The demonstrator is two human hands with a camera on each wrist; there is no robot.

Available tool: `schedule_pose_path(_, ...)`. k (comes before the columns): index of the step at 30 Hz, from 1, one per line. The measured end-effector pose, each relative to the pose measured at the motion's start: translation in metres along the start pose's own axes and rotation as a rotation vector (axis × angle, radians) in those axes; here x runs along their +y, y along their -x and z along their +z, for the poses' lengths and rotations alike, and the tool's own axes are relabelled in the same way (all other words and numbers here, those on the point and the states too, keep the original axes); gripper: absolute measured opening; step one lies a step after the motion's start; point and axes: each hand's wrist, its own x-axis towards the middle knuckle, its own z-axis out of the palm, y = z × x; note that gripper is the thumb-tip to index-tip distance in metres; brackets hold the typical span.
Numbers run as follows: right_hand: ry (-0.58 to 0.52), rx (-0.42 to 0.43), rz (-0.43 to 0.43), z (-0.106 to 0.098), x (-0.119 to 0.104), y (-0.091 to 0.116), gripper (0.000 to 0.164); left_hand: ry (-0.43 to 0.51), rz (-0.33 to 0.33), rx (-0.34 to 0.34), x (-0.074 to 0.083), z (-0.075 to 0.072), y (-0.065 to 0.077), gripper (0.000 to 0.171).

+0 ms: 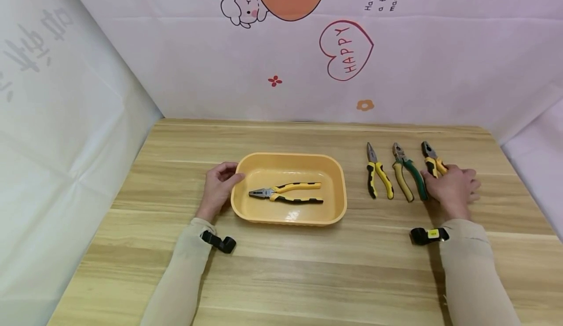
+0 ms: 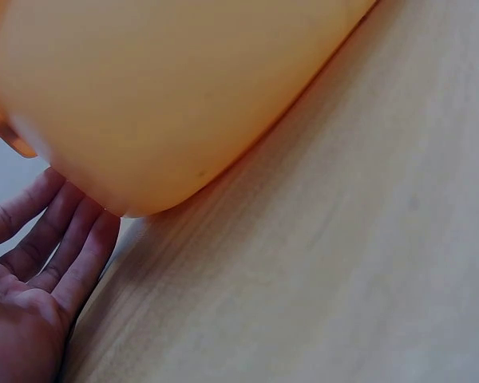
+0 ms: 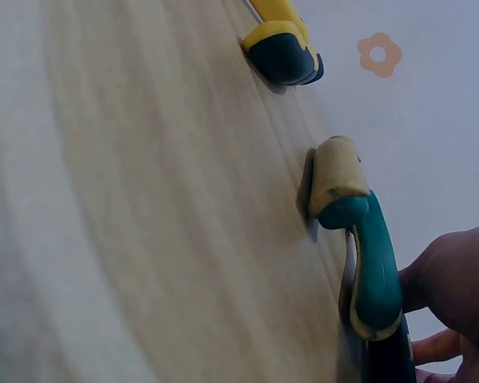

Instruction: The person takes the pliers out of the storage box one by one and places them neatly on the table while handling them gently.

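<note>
pale printed backdrop (image 1: 440, 72) behind the far edge, bearing a red heart outline (image 1: 346, 52) around the word "happy", an orange flower (image 1: 365, 105) and a small red flower (image 1: 274, 81). white sheet (image 1: 57, 135) along the left side, creased, with faint grey lettering. below, a wooden tabletop (image 1: 316, 272) in light tan, grain running mostly crosswise, rounded at the far right corner.

on the wood, left of centre, a yellow-orange tub (image 1: 286, 172); lying flat inside, slim-handled pliers (image 1: 273, 193), nose to the left. to the right, side by side with noses away, needle-nose pliers (image 1: 373, 162), green-and-tan pliers (image 1: 403, 161) and stubby pliers (image 1: 432, 160).

left hand (image 1: 217, 188) at the tub's left end, thumb over the rim, fingers against the outer wall, gripping it. right hand (image 1: 450, 189) over the handles of the stubby pliers, fingers partly spread; cannot tell whether closed around them. beige sleeves (image 1: 468, 262) on both arms, black straps (image 1: 215, 239) at both wrists.
</note>
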Motion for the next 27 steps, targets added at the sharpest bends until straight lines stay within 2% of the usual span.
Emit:
schedule_pose_path(14, 0.163, -0.062, -0.085, -0.013, 0.001, 0.002, 0.079, 0.012, 0.002, -0.006, 0.000, 0.001, 0.001, 0.026)
schedule_pose_path(22, 0.172, -0.102, -0.114, -0.019, 0.003, 0.003, 0.085, -0.002, -0.001, -0.007, -0.001, -0.001, 0.001, 0.026)
schedule_pose_path(27, 0.148, -0.083, -0.115, -0.020, 0.003, 0.006, 0.090, 0.005, 0.004, -0.009, -0.002, -0.001, 0.001, 0.027)
